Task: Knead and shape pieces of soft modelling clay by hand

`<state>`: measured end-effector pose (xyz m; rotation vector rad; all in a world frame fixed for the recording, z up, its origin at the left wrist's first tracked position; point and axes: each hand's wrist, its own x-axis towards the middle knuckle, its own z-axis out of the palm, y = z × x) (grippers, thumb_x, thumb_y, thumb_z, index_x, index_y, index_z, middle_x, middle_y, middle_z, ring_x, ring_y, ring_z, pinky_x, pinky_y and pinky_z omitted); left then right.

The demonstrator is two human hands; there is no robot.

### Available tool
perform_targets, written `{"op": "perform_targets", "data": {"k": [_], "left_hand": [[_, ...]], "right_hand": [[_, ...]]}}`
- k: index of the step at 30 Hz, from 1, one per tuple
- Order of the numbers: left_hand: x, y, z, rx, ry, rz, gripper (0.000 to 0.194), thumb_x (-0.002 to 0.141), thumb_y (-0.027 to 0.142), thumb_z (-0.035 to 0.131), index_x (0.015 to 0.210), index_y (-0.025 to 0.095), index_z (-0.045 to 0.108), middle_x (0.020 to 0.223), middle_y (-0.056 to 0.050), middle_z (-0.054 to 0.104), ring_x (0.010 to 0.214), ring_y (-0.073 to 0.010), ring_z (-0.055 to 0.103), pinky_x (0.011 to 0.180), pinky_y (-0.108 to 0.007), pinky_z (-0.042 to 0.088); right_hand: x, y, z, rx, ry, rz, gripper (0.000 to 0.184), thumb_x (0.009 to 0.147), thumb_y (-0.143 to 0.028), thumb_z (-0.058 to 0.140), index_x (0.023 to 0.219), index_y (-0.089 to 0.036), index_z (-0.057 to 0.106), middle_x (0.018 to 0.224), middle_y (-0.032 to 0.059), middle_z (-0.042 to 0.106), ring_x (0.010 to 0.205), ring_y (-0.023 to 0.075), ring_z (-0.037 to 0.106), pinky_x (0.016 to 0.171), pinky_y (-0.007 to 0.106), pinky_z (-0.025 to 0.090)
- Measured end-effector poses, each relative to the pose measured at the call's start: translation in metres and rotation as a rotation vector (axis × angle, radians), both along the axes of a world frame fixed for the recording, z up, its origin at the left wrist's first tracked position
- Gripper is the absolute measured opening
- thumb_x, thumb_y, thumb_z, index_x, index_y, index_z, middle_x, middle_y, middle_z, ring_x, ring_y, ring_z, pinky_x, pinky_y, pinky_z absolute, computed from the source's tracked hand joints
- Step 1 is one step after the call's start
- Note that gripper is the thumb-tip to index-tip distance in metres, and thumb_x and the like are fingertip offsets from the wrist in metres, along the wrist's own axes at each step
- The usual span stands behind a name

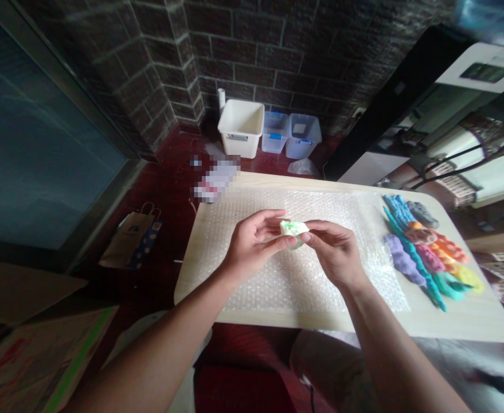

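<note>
A small pale lump with green streaks [293, 228] is held up over the table between both sets of fingertips; its exact kind is hard to make out. My left hand [256, 238] grips its left side with fingers and thumb. On the opposite side, my right hand [335, 246] pinches it between thumb and fingers. Something greenish and translucent shows just under the lump, partly hidden by the thumbs. Beneath the hands a sheet of bubble wrap [252, 292] covers much of the pale table [406, 327].
Several soft-looking coloured pieces [432, 252] lie at the table's right end. Behind the table stand a cream bin [241, 129] and two clear plastic boxes [303, 137]. A paper bag [129, 238] and a cardboard box [49, 355] are at left. A dark water dispenser [406, 97] rises at right.
</note>
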<state>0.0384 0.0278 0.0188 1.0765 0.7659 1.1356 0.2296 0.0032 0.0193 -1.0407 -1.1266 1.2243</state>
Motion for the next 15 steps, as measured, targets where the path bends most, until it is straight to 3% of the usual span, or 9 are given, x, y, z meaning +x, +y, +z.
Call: {"op": "perform_targets", "data": {"k": [4,8,12,15], "left_hand": [[-0.0002,0.0004,0.0013,0.055,0.040,-0.001,0.035,0.083,0.041,0.088,0.104,0.016,0.078,0.106,-0.011,0.083,0.098,-0.0223,0.079,0.090,-0.034,0.064],[-0.0051,-0.0014,-0.0003,0.178,0.199,-0.003,0.022,0.088,0.035,0.084,0.102,0.018,0.081,0.105,-0.009,0.083,0.095,-0.0204,0.078,0.089,-0.031,0.062],[-0.0049,-0.0025,-0.0021,0.213,0.286,-0.003,0.024,0.091,0.037,0.080,0.106,0.018,0.080,0.107,-0.010,0.083,0.097,-0.0214,0.078,0.091,-0.032,0.062],[-0.0018,-0.0016,-0.0055,0.140,0.219,-0.018,0.041,0.089,0.041,0.082,0.121,0.017,0.075,0.115,-0.013,0.081,0.103,-0.0225,0.078,0.092,-0.033,0.062]], "right_hand": [[-0.0004,-0.0008,0.0008,-0.031,0.017,0.046,0.019,0.079,-0.029,0.093,0.096,-0.029,0.084,0.096,0.0028,0.083,0.086,0.0202,0.077,0.083,0.038,0.064],[-0.0005,-0.0011,0.0070,0.031,-0.057,0.033,0.024,0.078,-0.028,0.094,0.100,-0.031,0.086,0.100,0.0033,0.081,0.089,0.0196,0.075,0.082,0.036,0.062],[-0.0006,-0.0011,0.0091,0.103,-0.201,0.023,0.013,0.083,-0.030,0.090,0.096,-0.029,0.088,0.093,0.0051,0.080,0.085,0.0205,0.073,0.077,0.037,0.060],[-0.0009,-0.0011,0.0063,0.048,-0.133,-0.011,0.010,0.085,-0.032,0.088,0.094,-0.028,0.087,0.090,0.0042,0.081,0.082,0.0202,0.073,0.076,0.037,0.061]]}}
